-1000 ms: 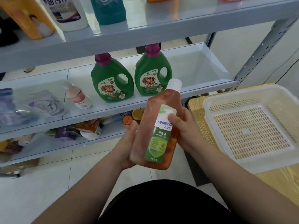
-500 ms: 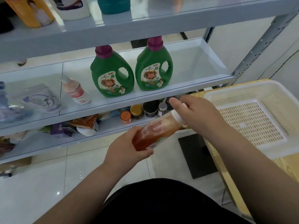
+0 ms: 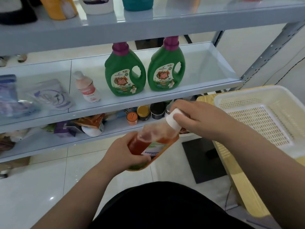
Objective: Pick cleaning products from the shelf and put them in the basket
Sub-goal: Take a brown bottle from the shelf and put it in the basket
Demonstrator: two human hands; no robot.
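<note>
left hand (image 3: 123,157): fingers wrapped round the lower body of the orange bottle (image 3: 152,142)
right hand (image 3: 196,119): fingers curled on the bottle's white cap (image 3: 173,120)
bottle: tilted, cap toward the basket (image 3: 231,100)

The orange bottle (image 3: 153,138) is motion-blurred, its label partly hidden under the left grip (image 3: 122,156). The top edge cuts off the upper-shelf bottles (image 3: 97,5); the right edge cuts the basket (image 3: 239,95). Labels on the small jars (image 3: 143,113) are unreadable.

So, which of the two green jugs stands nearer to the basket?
The right green jug; the left green jug stands further from the basket, beside the small pink bottle.
</note>
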